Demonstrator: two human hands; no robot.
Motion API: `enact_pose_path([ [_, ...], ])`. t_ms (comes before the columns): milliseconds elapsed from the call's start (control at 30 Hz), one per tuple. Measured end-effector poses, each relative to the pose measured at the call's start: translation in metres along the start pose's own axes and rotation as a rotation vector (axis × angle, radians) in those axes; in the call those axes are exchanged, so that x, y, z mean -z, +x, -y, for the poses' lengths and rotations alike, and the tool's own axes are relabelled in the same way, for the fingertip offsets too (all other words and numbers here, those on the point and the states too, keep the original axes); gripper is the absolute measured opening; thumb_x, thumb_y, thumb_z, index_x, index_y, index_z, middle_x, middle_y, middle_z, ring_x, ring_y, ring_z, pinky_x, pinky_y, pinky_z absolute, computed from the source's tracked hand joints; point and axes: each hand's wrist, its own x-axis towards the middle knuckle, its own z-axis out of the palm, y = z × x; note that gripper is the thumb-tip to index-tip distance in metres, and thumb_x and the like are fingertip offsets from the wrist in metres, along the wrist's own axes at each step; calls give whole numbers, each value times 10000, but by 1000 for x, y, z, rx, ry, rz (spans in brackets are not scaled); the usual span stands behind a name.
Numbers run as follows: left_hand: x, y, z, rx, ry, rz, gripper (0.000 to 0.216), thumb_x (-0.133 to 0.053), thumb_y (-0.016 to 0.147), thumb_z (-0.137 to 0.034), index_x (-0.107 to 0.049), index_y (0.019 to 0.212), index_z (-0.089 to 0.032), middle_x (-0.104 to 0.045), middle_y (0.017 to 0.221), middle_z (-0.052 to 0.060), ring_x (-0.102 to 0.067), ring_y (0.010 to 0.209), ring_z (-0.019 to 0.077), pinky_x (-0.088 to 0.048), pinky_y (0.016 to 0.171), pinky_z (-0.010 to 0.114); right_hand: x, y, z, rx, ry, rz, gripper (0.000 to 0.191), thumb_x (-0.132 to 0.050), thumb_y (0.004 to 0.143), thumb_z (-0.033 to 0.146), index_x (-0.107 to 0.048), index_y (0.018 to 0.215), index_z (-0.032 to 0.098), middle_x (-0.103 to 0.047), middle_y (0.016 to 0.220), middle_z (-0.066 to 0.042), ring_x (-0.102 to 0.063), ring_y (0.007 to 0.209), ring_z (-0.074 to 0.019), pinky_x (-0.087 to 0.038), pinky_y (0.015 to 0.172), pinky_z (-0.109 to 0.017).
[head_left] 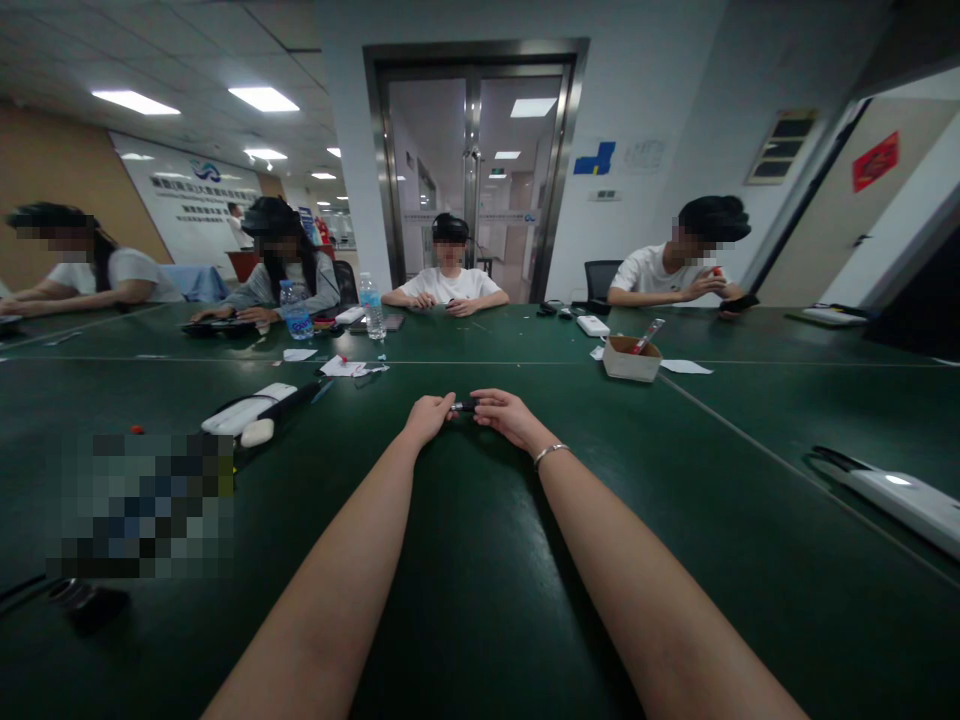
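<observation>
Both my arms stretch forward over the green table, and the hands meet near its middle. A short, dark, pen-like object [463, 407] with a silvery end lies level between them; its exact kind is too small to make out. My left hand [430, 416] pinches the silvery end, fingers closed. On the other end, the fingers of my right hand [507, 415] are closed around the dark part. A silver bangle [552, 455] circles my right wrist.
White paper [343, 367] with small bits lies beyond my hands. A cardboard box [631, 360] stands at the right, with a white device [907, 505] nearer. Another white device [247, 408] is at the left. Bottles [371, 308] stand farther off. Several people sit around the table.
</observation>
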Motion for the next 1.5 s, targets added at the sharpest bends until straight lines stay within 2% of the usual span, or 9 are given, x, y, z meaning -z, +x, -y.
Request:
enact_pose_path([
  [167,1,-2,-4,6,49,-14,570,-354,798,-603,-637,600,-150,-566,530,24,-492,525,154,-328,552,270,1,1,-2,14,10,-12,140,-621,778,60,-629,895,137,-622,797,-26,-613,598,-78,-548,582,-172],
  [300,2,-3,-7,2,31,-14,559,-361,800,-593,-626,582,-152,-571,539,26,-500,540,157,-333,566,272,1,2,-2,16,30,-14,221,-616,751,17,-638,925,151,-605,834,-18,-619,630,-79,-559,611,-178],
  [433,3,-4,-6,21,24,-10,554,-363,805,-590,-632,596,-154,-565,537,17,-482,519,148,-328,557,273,1,2,-2,-11,54,-16,272,-603,717,-38,-654,914,142,-604,914,-43,-628,746,-101,-563,699,-195],
  [633,3,-4,-5,21,-9,1,555,-366,810,-588,-658,654,-144,-562,547,13,-475,505,141,-336,549,270,3,3,-4,29,63,-14,332,-603,648,-95,-656,868,148,-572,864,-10,-616,786,-97,-543,788,-226],
  [900,3,-5,-6,20,-8,-12,551,-370,806,-589,-654,631,-151,-591,567,25,-498,521,147,-340,558,278,3,2,-4,46,85,3,195,-650,698,2,-657,831,144,-612,792,-13,-622,802,-122,-537,813,-272],
  [1200,0,-1,-3,33,17,-26,546,-372,806,-583,-656,619,-155,-561,520,10,-468,497,143,-317,545,271,6,5,-8,58,109,34,227,-728,627,45,-686,824,150,-617,761,-8,-618,789,-135,-531,814,-290],
  [1500,2,-5,-6,35,-18,-1,539,-380,816,-574,-645,616,-150,-586,561,18,-478,508,139,-321,568,276,8,6,-9,67,102,52,234,-735,635,53,-684,841,151,-617,789,-19,-619,824,-149,-514,859,-327],
])
